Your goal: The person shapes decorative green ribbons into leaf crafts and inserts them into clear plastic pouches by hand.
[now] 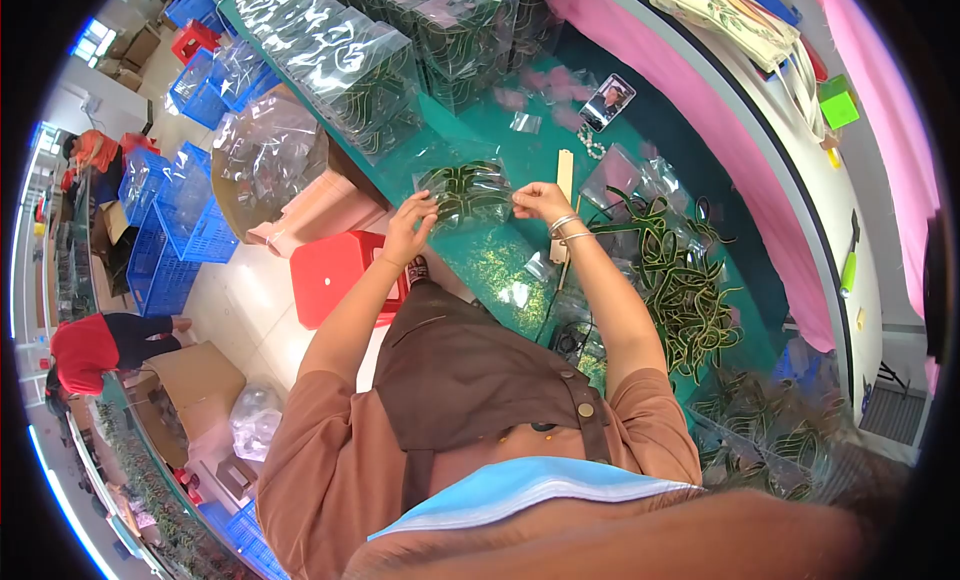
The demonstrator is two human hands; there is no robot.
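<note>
A clear plastic bag [462, 188] with dark green, yellow-edged strips inside lies on the green table in front of me. My left hand [410, 225] is at its left edge, fingers bent over the near corner. At the bag's right edge is my right hand [543, 202], thumb and fingertips pinched together on the bag's side. Just right of that hand lies a pale wooden stick [563, 185]. Farther right, a loose pile of green and yellow strips [685, 290] spreads over the table.
Rows of filled bags [370, 70] stand at the table's back left. A phone [607, 102] lies beyond the bag. On the floor are a red stool [325, 280], a carton [265, 160] and blue crates [190, 220]. Two people are at the far left.
</note>
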